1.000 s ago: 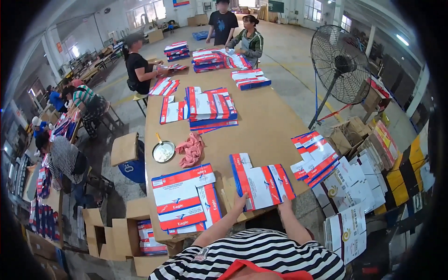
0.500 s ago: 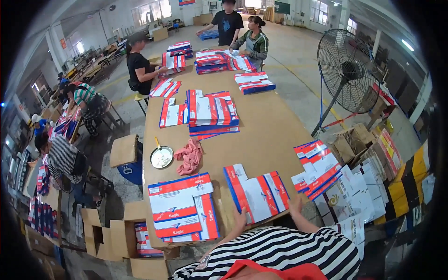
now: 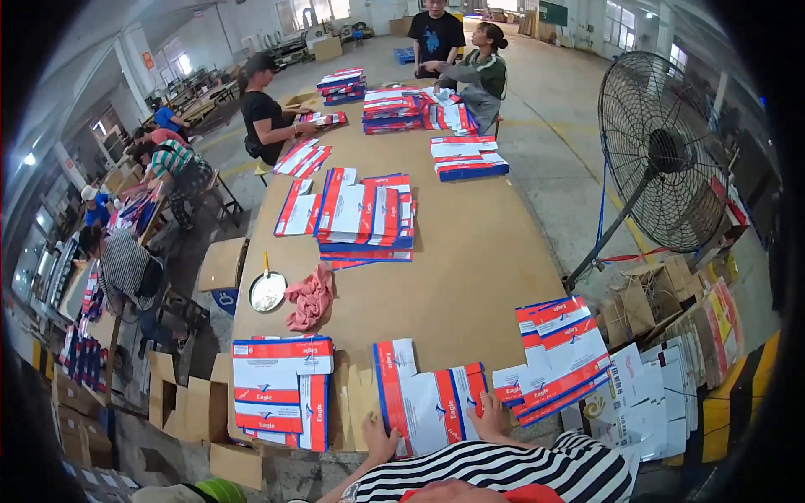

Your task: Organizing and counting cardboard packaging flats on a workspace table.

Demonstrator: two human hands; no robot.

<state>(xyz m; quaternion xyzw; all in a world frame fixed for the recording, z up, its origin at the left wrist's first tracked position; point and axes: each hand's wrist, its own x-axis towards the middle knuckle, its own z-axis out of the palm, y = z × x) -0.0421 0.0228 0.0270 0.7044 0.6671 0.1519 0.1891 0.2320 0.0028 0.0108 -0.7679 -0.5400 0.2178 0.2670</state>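
Flat printed cartons [image 3: 432, 412] in red, white and blue lie at the near table edge, between my two hands. My left hand [image 3: 380, 436] is at their lower left edge, its fingers apart on the brown tabletop and the thumb toward the cardboard. At the right edge, my right hand [image 3: 495, 417] rests with its fingers stretched out against the cartons. Left of them sits another pile of flat cartons [image 3: 268, 381]. A fanned pile [image 3: 562, 356] lies close by on the right.
A round pan [image 3: 268, 292] of white stuff and a pink cloth [image 3: 310, 298] lie at the table's left. Taller carton stacks [image 3: 362, 214] stand farther up. Co-workers work around the table's far end. A large fan [image 3: 667, 151] stands right; an open box [image 3: 194, 411] sits below left.
The view has shifted, so the table sits farther left. My left hand has moved to the cartons' left edge, its fingers now spread. A far co-worker has an arm stretched out.
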